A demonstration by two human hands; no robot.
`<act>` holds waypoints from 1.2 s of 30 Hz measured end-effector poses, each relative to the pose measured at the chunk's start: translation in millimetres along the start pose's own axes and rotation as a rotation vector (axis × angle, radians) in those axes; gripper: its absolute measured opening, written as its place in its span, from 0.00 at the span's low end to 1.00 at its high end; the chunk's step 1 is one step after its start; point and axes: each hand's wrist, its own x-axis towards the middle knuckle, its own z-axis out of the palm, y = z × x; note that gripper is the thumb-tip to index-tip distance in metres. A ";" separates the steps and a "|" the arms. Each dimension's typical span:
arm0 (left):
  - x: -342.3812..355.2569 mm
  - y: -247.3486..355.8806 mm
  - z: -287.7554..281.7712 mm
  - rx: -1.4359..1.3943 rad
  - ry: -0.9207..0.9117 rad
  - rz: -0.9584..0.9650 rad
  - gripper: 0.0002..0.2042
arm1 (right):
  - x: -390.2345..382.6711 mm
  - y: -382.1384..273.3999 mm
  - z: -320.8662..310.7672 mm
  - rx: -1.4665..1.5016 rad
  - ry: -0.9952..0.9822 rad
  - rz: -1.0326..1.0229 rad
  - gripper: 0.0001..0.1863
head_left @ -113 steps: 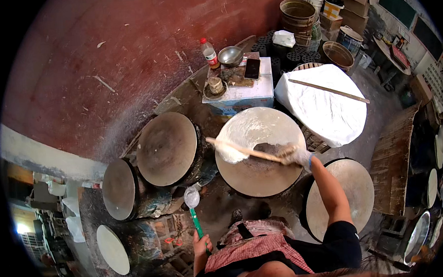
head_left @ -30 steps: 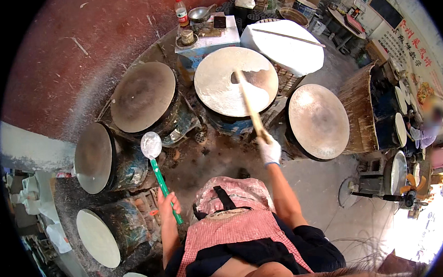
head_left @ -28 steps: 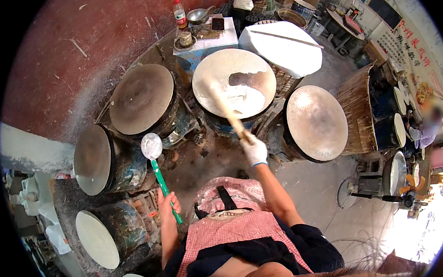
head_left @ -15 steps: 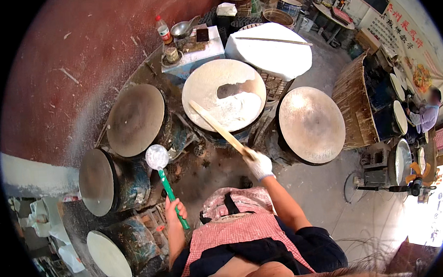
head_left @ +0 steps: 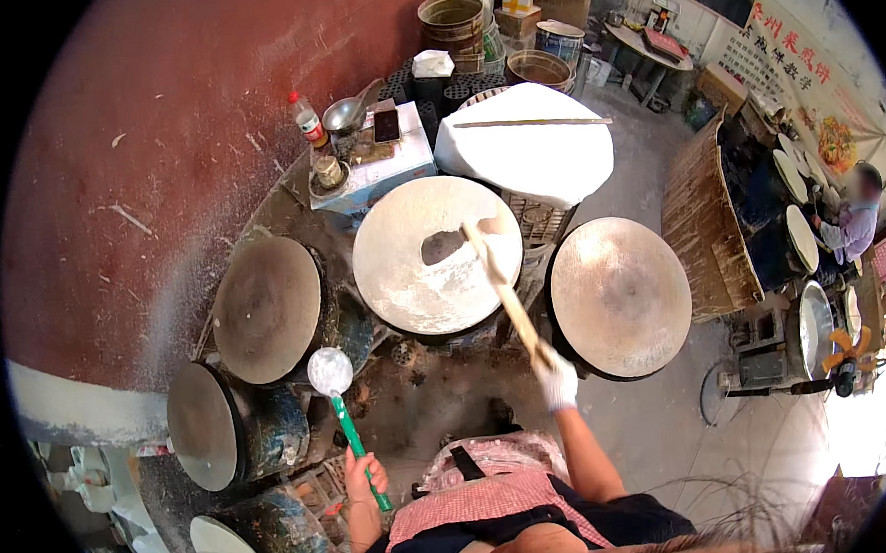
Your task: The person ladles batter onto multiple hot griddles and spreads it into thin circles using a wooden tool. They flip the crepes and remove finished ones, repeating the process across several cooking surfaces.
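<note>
My left hand (head_left: 364, 477) is closed round the green handle of a ladle (head_left: 334, 374), whose round bowl is coated with white batter. My right hand (head_left: 554, 375), in a white glove, grips a long flat wooden spreader (head_left: 509, 299). The spreader's far end reaches over the round griddle (head_left: 391, 279) in the middle. Pale batter covers most of that griddle in a thin layer, with a dark bare patch (head_left: 444, 247) near its centre. The spreader's tip is at the right of this patch; whether it touches the batter I cannot tell.
Bare round griddles stand at right (head_left: 621, 297) and left (head_left: 267, 310). Behind the middle one lie a white cloth-covered mound (head_left: 527, 157) with a stick and a box (head_left: 397, 164) holding a phone, bottle and metal bowl. A person (head_left: 851, 220) works at far right.
The spreader has swung from the griddle's left side to its right, and the batter looks thinner and more even. My view has shifted, so the griddles sit lower. The ladle stays in my left hand.
</note>
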 end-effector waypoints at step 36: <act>13.5 2.4 2.7 -0.081 0.031 -0.037 0.23 | 133.4 -72.4 19.7 -0.711 -0.193 -0.149 0.14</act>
